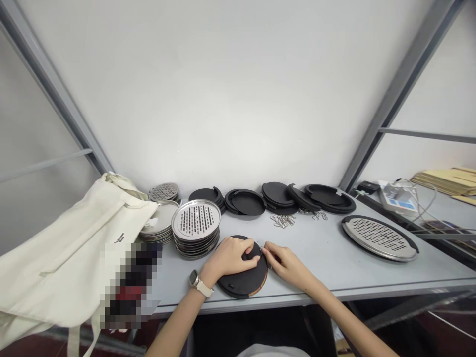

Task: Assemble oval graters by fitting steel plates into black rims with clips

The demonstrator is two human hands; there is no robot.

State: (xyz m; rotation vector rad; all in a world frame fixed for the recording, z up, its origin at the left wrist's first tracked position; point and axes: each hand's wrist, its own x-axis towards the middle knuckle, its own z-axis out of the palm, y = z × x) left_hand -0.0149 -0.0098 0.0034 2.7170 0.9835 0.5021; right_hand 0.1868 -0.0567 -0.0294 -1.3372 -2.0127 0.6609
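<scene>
A round black disc [241, 282] lies near the table's front edge, with a brownish strip along its lower right rim. My left hand [234, 255], a watch on its wrist, lies over the disc with fingers curled, gripping it. At the disc's right edge, my right hand [280, 260] is closed in a pinch on a small metal wire piece [262, 249], whose exact shape is mostly covered by the fingers. Farther back lies a loose pile of small metal wire hooks [283, 220]. Right of my hands, an oval-looking slotted metal grater plate [381, 238] sits in a black holder.
Stacked round grater plates [196, 220] and plain metal discs [160, 218] stand at the left. Black round holders [247, 202] line the wall. A cream cloth bag [70, 248] overhangs the table's left side. Metal frame posts [401, 89] rise at both sides.
</scene>
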